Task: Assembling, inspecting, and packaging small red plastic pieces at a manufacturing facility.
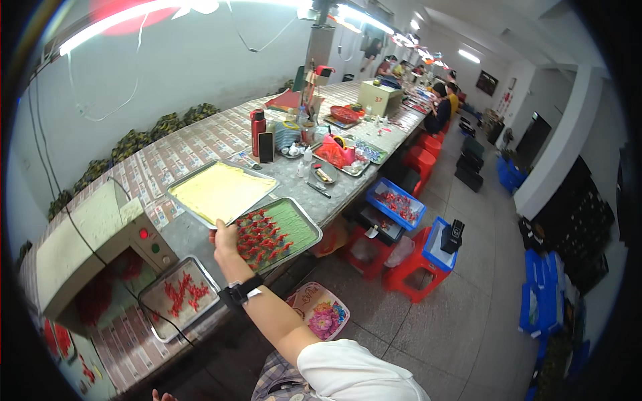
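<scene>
My right hand (226, 239) grips the near corner of a metal tray (192, 213), thumb on top; a pale yellow sheet (224, 190) covers its inside. Just beside that hand lies another metal tray with a green lining (297, 227), where small red pieces (262, 235) stand in rows. Only the fingertips of my left hand (160, 396) show at the lower edge, apart and with nothing visible in them. A third tray (212, 302), with loose red pieces (185, 292), sits in front of a box-shaped machine (100, 240) with a lit red light.
Along the bench stand a red bottle (258, 130), a phone (266, 148) and a tray with a pink container (336, 151). Red stools (418, 275) and blue bins (396, 202) line its right side. A patterned basin (321, 311) sits below. Several people work farther down.
</scene>
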Demonstrator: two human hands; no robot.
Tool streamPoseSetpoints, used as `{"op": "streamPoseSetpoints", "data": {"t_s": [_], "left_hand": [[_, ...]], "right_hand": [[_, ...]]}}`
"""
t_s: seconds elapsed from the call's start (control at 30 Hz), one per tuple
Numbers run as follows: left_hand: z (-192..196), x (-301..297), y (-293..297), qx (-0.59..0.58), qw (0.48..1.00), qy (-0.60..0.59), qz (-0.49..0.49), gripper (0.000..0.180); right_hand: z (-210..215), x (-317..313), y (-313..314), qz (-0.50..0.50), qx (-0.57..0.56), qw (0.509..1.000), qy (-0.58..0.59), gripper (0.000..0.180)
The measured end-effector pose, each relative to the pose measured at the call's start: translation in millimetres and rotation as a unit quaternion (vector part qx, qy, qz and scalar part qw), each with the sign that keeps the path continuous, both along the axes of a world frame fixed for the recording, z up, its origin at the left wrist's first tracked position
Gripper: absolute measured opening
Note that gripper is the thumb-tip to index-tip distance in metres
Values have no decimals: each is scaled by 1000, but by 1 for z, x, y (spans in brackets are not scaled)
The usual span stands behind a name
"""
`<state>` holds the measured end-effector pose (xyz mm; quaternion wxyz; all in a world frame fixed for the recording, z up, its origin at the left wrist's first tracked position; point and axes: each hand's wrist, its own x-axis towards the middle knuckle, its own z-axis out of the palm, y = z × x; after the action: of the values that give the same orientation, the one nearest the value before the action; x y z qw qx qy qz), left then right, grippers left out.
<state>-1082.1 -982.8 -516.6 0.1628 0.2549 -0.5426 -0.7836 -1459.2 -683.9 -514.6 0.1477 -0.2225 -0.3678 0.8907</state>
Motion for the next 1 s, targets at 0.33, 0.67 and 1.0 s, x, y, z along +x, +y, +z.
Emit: {"op": "streamPoseSetpoints", "data": {"t_s": [0.33, 0.67, 1.0], "left_hand": [[-13, -112, -137, -13, 998, -4, 61, 43], [48, -197, -161, -41, 994, -27, 102, 44], [77, -251, -166, -128, 986, -57, 90, 50]], "right_hand": [[-45, -141, -101, 46, -37, 996, -70, 10], [-96, -244, -112, 118, 8, 982, -147, 14], [-133, -281, -98, 158, 37, 967, -195, 23]]}}
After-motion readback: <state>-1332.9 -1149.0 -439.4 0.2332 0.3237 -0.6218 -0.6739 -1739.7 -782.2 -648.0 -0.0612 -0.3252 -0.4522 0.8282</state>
